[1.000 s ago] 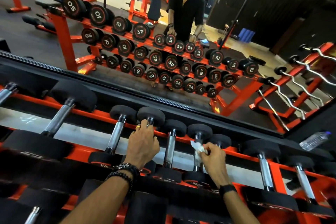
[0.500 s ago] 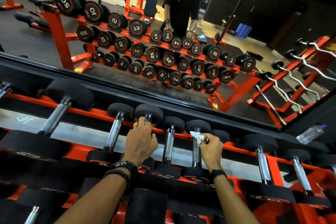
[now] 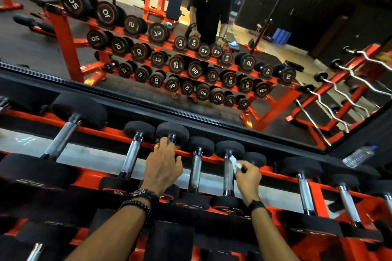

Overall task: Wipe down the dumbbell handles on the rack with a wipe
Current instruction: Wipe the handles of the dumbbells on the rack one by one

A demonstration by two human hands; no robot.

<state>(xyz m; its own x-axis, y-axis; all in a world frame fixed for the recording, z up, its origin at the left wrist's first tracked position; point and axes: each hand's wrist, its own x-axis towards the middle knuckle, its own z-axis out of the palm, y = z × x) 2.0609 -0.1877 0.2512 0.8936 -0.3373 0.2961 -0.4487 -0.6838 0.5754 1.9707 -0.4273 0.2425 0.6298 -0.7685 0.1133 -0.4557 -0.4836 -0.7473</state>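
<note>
Two bare forearms are seen reaching forward from the bottom edge over an orange dumbbell rack (image 3: 282, 178). At the 6 o'clock edge, the black ends of lower-tier dumbbells are seen, blurred. On the left wrist, dark beaded bracelets (image 3: 140, 201) are worn; on the right wrist, a black band (image 3: 257, 205).

Slightly left of centre, the left hand (image 3: 163, 167) is laid over a dumbbell on the top tier, its fingers curled round the handle, which is hidden beneath it; a gold ring (image 3: 156, 146) is worn on one finger. At about 4 o'clock from centre, the right hand (image 3: 248, 176) is held just beside a steel dumbbell handle (image 3: 228, 172), and a small white wipe (image 3: 234, 162) is pinched between its thumb and fingers and pressed against the upper right side of that handle.

Further dumbbells with steel handles are lined up along the tier toward 9 o'clock and 3 o'clock. At 3 o'clock, a clear plastic bottle (image 3: 358, 155) is seen lying on a dark ledge.

Beyond, toward 12 o'clock, a large mirror (image 3: 275, 112) is filled with the reflection of the rack, numbered weights, curl bars and a person in black.
</note>
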